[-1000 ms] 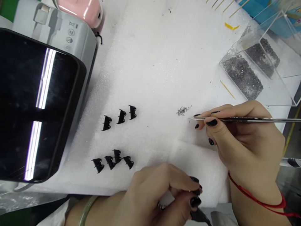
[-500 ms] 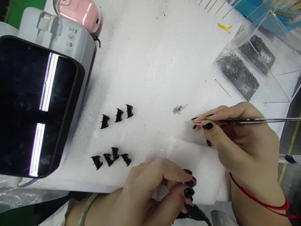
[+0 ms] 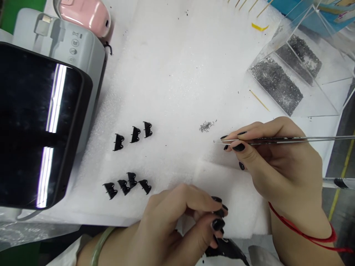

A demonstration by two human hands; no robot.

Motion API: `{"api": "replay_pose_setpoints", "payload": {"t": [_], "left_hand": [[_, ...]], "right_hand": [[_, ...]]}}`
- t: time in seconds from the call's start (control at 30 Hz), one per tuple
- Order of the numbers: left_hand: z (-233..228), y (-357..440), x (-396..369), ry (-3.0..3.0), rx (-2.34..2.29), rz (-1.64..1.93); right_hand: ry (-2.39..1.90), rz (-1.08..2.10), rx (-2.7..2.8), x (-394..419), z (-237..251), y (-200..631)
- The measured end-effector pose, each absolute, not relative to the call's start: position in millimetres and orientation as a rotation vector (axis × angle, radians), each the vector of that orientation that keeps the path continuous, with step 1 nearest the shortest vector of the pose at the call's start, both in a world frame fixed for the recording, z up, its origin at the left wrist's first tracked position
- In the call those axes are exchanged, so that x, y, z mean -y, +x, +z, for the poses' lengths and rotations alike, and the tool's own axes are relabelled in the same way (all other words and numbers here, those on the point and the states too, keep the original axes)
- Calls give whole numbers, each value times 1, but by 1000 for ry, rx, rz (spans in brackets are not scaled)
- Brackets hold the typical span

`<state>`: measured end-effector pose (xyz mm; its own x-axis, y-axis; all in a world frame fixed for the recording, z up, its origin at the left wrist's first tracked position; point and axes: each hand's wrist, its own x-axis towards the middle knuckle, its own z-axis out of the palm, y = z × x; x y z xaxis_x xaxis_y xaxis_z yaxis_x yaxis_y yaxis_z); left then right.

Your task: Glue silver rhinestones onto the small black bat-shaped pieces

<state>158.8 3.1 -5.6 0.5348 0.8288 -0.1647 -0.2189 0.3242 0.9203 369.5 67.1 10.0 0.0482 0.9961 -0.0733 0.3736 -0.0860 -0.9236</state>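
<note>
My right hand (image 3: 283, 162) is closed around metal tweezers (image 3: 288, 140), held level with the tips to the left. A tiny piece shows at their tips, too small to name. Just above the tips lies a small heap of tiny dark ring-like bits (image 3: 206, 126) on the white foam sheet (image 3: 172, 99). Lower down, my left hand (image 3: 177, 218) is pinched closed, thumb against the fingers. Its dark nails hide what it holds, if anything. Several small black clip-like parts (image 3: 135, 134) lie in two groups to the left, the lower group (image 3: 131, 180) nearer my left hand.
A clear box (image 3: 277, 85) with dark bits stands at the upper right, a thin wooden stick (image 3: 259, 100) beside it. On the left are a black-screened device (image 3: 24, 129), a grey charger (image 3: 83, 48) and a pink case (image 3: 85, 14). A black object (image 3: 227, 251) lies below my left hand.
The whole view has shifted slightly, so everything sits a little further left. Both hands keep their grips, and the tweezers stay near the heap.
</note>
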Motion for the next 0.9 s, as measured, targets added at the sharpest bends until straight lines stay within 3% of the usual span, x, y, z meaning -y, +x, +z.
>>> {"api": "replay_pose_setpoints", "payload": {"t": [0.9], "left_hand": [[-6, 155, -4, 1020, -709, 722]], "right_hand": [[-1559, 1029, 1482, -68, 7, 371]]}}
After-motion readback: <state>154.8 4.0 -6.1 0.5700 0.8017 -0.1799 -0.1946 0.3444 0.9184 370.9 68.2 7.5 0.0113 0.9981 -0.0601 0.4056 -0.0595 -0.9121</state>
